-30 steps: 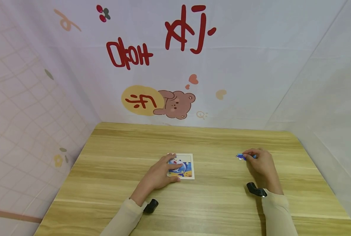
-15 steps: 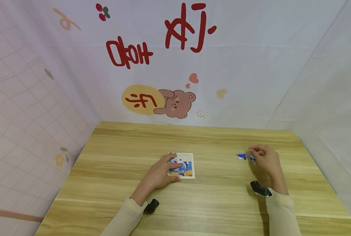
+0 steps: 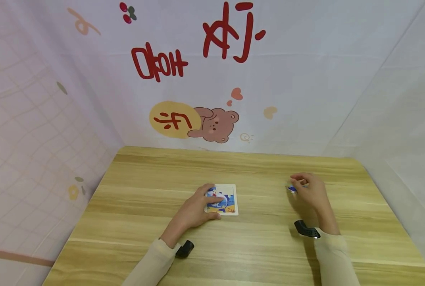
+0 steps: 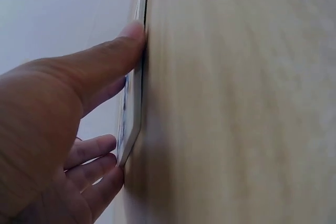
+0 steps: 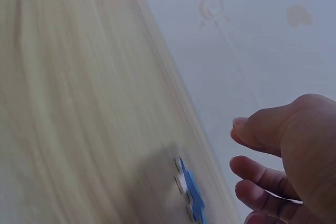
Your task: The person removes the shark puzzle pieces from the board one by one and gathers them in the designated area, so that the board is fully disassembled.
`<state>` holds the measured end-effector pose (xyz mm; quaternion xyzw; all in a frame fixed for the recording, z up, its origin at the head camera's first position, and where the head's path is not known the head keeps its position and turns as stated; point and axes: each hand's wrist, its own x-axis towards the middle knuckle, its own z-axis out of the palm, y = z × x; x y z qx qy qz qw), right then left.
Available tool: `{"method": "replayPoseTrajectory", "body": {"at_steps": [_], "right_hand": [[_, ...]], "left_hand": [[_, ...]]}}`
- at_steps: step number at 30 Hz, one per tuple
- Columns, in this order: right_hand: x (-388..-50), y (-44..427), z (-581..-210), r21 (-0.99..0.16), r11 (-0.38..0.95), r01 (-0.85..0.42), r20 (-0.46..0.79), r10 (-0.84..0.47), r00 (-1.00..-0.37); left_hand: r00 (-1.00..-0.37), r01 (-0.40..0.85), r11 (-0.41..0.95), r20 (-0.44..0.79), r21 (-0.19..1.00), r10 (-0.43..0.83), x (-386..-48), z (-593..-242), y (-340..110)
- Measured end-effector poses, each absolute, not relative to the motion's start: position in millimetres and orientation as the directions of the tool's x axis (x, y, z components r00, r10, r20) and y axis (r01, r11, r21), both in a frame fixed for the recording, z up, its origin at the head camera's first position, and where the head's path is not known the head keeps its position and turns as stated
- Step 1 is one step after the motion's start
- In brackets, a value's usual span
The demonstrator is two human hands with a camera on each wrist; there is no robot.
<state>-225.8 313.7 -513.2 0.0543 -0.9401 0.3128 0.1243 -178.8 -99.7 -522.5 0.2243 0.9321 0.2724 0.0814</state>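
My left hand (image 3: 194, 208) rests on the left side of a square puzzle board (image 3: 236, 200), fingers spread, thumb at its near edge. The board shows a blue, white and yellow picture with a pale area at its upper right. Seen from the left wrist, the thumb and fingers of my left hand (image 4: 79, 108) touch the edges of the board (image 4: 135, 108). My right hand (image 3: 312, 194) hovers over blue-and-white puzzle pieces (image 3: 292, 190), partly hiding them. In the right wrist view, the pieces (image 5: 191, 192) lie on the table beside my right hand (image 5: 289, 161), its fingers apart and empty.
The wooden table (image 3: 262, 238) meets a white printed cloth (image 3: 298, 79) along its far edge. A black wrist camera (image 3: 185, 249) sits at my left sleeve, another (image 3: 306, 229) at my right.
My right hand first moved right, away from the left-hand piece, then back left to hover over the pieces. My left hand stays on the board; the head view has shifted slightly.
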Motion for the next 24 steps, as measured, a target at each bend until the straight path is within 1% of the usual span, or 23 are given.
{"method": "replayPoseTrajectory", "body": {"at_steps": [8, 15, 20, 24], "right_hand": [[-227, 283, -516, -0.579, 0.778, -0.244, 0.260, -0.108, -0.960], [-226, 250, -517, -0.593, 0.754, -0.283, 0.255, -0.157, -0.954], [-223, 219, -516, -0.635, 0.710, -0.304, 0.229, -0.203, -0.952], [-223, 192, -516, -0.694, 0.651, -0.308, 0.195, -0.243, -0.950]], "left_hand": [[-0.885, 0.347, 0.768, -0.083, 0.539, 0.458, -177, -512, -110], [-0.875, 0.358, 0.768, -0.095, 0.531, 0.474, -177, -508, -112], [-0.871, 0.372, 0.770, -0.092, 0.519, 0.482, -177, -510, -112], [-0.868, 0.379, 0.762, -0.083, 0.525, 0.489, -177, -511, -114]]}}
